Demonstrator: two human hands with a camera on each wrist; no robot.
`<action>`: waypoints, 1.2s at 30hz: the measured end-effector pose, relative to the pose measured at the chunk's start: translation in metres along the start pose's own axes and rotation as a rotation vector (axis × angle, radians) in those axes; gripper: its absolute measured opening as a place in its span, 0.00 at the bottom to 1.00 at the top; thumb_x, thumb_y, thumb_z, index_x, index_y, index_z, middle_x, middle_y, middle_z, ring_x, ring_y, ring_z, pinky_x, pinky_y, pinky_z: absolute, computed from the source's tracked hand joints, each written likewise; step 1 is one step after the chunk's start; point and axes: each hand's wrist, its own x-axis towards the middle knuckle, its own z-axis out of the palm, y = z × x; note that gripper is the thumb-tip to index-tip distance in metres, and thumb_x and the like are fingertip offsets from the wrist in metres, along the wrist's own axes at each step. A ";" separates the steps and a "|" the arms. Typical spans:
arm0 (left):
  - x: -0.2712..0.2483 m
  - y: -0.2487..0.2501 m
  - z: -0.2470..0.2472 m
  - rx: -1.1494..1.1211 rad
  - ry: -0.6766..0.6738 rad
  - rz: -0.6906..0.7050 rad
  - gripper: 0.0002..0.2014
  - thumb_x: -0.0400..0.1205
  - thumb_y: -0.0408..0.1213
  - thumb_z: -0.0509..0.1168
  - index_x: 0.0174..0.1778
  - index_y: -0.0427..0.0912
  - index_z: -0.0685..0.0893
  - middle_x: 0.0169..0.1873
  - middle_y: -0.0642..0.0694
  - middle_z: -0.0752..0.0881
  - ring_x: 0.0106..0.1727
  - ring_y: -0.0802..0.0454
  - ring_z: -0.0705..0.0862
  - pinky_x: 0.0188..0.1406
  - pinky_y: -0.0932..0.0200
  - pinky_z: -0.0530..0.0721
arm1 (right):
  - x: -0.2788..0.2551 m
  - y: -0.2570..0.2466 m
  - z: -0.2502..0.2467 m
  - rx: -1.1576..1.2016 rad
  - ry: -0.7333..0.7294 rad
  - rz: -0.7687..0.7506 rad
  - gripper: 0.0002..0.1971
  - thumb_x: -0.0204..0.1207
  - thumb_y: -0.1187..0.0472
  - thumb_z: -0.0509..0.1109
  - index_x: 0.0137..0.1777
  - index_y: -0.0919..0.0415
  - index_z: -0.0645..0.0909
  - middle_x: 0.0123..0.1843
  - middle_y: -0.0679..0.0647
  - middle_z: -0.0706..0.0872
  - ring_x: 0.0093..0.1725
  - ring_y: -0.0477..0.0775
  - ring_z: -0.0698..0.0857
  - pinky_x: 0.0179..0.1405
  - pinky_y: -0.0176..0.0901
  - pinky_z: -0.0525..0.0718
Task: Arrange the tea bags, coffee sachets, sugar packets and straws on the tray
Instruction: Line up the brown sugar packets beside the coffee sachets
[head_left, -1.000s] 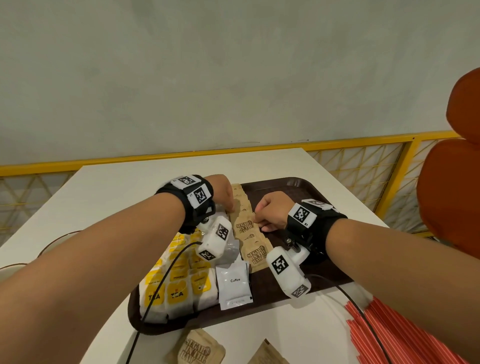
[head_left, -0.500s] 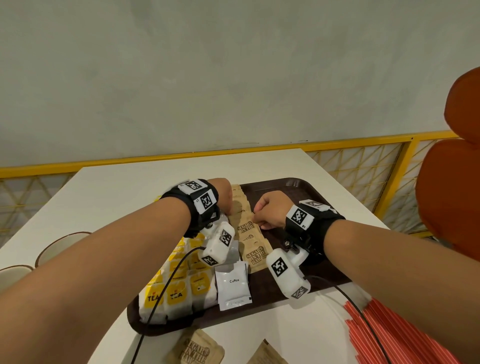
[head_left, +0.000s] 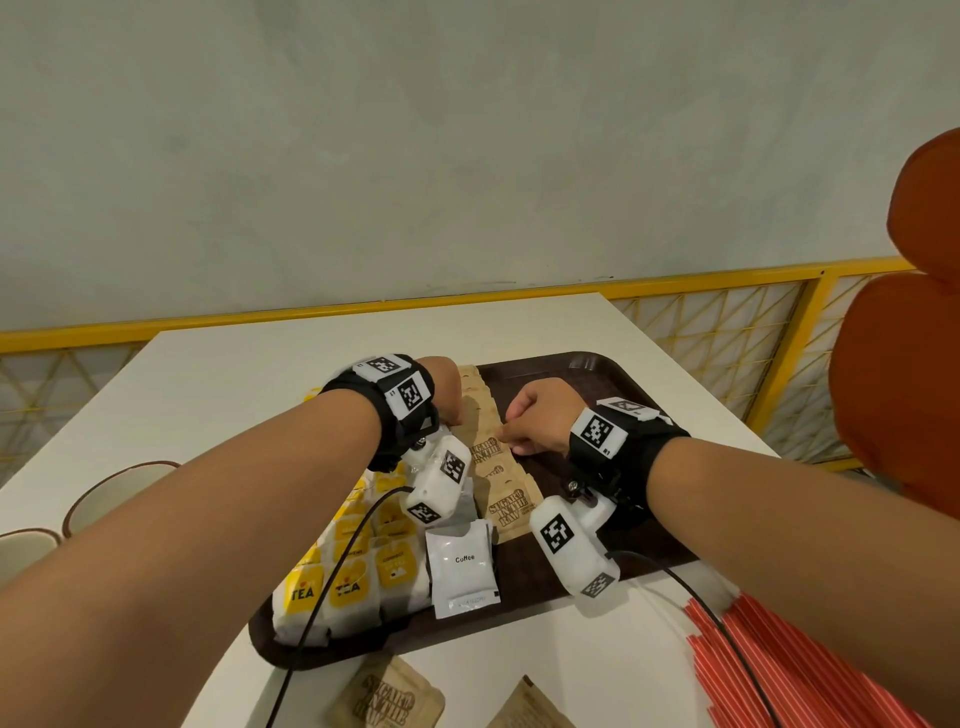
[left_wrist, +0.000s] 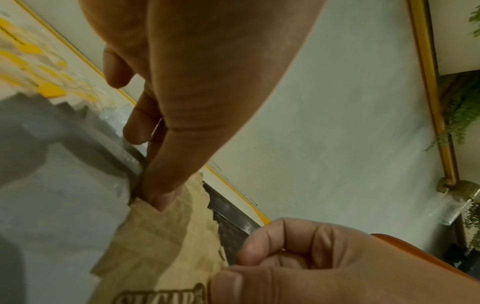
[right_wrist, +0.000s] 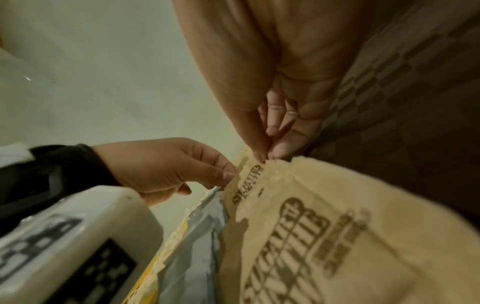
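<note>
Both hands pinch the brown sugar packets (head_left: 491, 457) on the dark brown tray (head_left: 597, 374): the left hand (head_left: 447, 389) at the left edge, the right hand (head_left: 540, 415) at the right. These paper packets overlap in a row, with dark letters and zigzag ends.

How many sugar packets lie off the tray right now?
2. One sugar packet lies before the tray's near rim; the other packet is right of it, cut by the frame edge. More may be out of view.
</note>
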 end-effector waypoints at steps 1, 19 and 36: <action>0.000 -0.001 0.000 -0.012 0.002 -0.001 0.15 0.81 0.41 0.66 0.59 0.35 0.85 0.57 0.41 0.86 0.52 0.48 0.83 0.52 0.58 0.81 | 0.000 0.000 0.000 0.000 -0.002 -0.006 0.14 0.72 0.72 0.76 0.32 0.61 0.75 0.32 0.59 0.83 0.30 0.52 0.83 0.51 0.52 0.89; -0.024 -0.008 -0.003 -0.196 0.031 0.049 0.13 0.75 0.40 0.74 0.52 0.36 0.89 0.52 0.41 0.89 0.57 0.45 0.85 0.54 0.56 0.82 | -0.014 0.015 -0.009 -0.097 -0.201 0.016 0.11 0.71 0.72 0.76 0.32 0.64 0.77 0.31 0.60 0.83 0.30 0.51 0.81 0.36 0.41 0.83; -0.023 0.013 0.002 -0.069 0.021 0.113 0.13 0.80 0.40 0.69 0.56 0.37 0.87 0.52 0.44 0.87 0.48 0.51 0.81 0.47 0.60 0.78 | -0.014 0.019 -0.010 -0.036 -0.118 -0.030 0.12 0.71 0.74 0.75 0.34 0.63 0.76 0.30 0.60 0.82 0.27 0.52 0.81 0.35 0.42 0.85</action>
